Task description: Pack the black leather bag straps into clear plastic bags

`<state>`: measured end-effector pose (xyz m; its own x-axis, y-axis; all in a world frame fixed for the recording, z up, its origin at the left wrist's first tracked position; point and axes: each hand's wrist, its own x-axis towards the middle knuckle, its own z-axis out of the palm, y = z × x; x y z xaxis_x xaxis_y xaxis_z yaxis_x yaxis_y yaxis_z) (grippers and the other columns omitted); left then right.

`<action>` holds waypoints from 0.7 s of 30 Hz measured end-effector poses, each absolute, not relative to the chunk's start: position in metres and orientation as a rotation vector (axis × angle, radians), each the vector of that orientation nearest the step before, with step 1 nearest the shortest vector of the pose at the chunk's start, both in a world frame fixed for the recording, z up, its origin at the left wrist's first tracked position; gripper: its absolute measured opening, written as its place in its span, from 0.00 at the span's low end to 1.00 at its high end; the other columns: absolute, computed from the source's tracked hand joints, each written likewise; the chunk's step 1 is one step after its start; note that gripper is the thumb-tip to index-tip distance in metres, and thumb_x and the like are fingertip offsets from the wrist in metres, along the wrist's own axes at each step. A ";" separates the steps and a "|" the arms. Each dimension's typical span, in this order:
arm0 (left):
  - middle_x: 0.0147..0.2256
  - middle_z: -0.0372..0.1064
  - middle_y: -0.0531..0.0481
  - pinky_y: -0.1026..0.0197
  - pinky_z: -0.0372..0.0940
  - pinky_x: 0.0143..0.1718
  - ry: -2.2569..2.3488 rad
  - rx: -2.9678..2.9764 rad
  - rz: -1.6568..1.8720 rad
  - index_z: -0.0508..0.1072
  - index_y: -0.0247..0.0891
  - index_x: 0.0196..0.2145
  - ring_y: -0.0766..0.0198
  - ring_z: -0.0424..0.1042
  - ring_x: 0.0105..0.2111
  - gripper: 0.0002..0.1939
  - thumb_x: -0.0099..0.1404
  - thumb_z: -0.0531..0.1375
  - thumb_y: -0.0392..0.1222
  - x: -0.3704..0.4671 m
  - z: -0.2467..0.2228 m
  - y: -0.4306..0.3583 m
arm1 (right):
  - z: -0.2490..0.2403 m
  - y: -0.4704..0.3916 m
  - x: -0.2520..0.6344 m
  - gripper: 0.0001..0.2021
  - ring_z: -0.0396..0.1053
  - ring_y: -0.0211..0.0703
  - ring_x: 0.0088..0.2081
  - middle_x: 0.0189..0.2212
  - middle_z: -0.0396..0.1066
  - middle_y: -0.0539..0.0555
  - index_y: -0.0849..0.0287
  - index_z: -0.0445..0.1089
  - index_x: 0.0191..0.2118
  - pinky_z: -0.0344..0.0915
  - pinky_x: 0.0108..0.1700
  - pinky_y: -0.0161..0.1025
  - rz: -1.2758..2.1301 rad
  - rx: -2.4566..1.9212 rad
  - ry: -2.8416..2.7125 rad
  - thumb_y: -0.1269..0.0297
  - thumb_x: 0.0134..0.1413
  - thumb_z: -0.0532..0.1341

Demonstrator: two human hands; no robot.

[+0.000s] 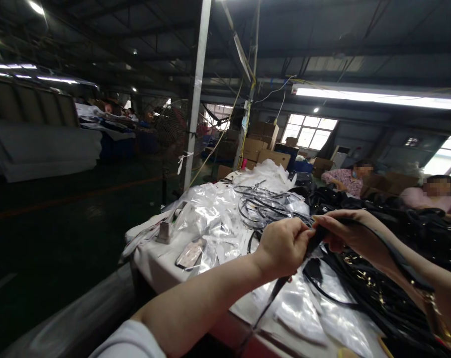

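A black strap [391, 251] with gold-coloured metal fittings runs between my two hands. My left hand [285, 244] is closed round it, and a length hangs below that fist past the table edge. Close beside it, my right hand [344, 228] pinches the same strap with thumb and fingers. The rest of the strap loops over my right wrist, its gold hardware [436, 318] hanging near the right forearm. Beneath my hands lie clear plastic bags [300, 308] and a pile of black straps with gold fittings [374, 288].
More plastic bags [210, 209] and coiled black cords [262, 204] cover the table [156, 268]. A phone in a patterned case [191, 252] lies near its left edge. Black bags [426, 233] are heaped at right, with two people behind them. A metal post [197, 94] rises beyond the table.
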<state>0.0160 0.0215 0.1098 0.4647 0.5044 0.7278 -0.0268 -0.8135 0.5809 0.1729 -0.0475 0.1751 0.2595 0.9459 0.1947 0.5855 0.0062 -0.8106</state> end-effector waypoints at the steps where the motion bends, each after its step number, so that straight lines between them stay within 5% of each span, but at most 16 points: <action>1: 0.28 0.73 0.50 0.64 0.62 0.31 0.409 2.175 1.339 0.71 0.38 0.31 0.62 0.72 0.30 0.12 0.70 0.54 0.45 0.017 0.113 0.022 | 0.175 -0.047 0.170 0.26 0.66 0.41 0.14 0.13 0.69 0.51 0.59 0.75 0.22 0.64 0.15 0.35 0.556 -1.696 -1.408 0.37 0.35 0.71; 6: 0.27 0.73 0.50 0.64 0.63 0.29 0.523 2.115 1.304 0.69 0.38 0.30 0.62 0.73 0.28 0.13 0.70 0.54 0.46 0.025 0.118 0.030 | 0.186 -0.057 0.171 0.29 0.68 0.40 0.17 0.17 0.72 0.54 0.63 0.77 0.31 0.65 0.19 0.35 0.668 -1.742 -1.339 0.35 0.43 0.66; 12: 0.27 0.75 0.51 0.63 0.66 0.34 0.448 2.067 1.245 0.66 0.39 0.30 0.63 0.74 0.29 0.12 0.71 0.52 0.43 0.032 0.120 0.035 | 0.215 -0.069 0.200 0.28 0.62 0.37 0.17 0.14 0.67 0.53 0.62 0.78 0.32 0.58 0.18 0.34 0.080 -1.556 -1.370 0.36 0.52 0.62; 17: 0.29 0.74 0.48 0.62 0.66 0.33 0.466 1.992 1.408 0.66 0.39 0.32 0.61 0.74 0.30 0.10 0.70 0.52 0.44 0.045 0.136 0.026 | 0.200 -0.048 0.185 0.35 0.58 0.36 0.14 0.13 0.65 0.51 0.67 0.77 0.40 0.52 0.16 0.34 0.587 -1.484 -1.421 0.34 0.57 0.54; 21: 0.25 0.71 0.50 0.63 0.66 0.30 0.457 1.895 1.363 0.64 0.40 0.31 0.62 0.74 0.28 0.11 0.71 0.51 0.44 0.050 0.135 0.026 | 0.195 -0.043 0.176 0.38 0.49 0.34 0.12 0.08 0.57 0.44 0.67 0.72 0.52 0.44 0.17 0.33 0.486 -1.552 -1.474 0.33 0.59 0.51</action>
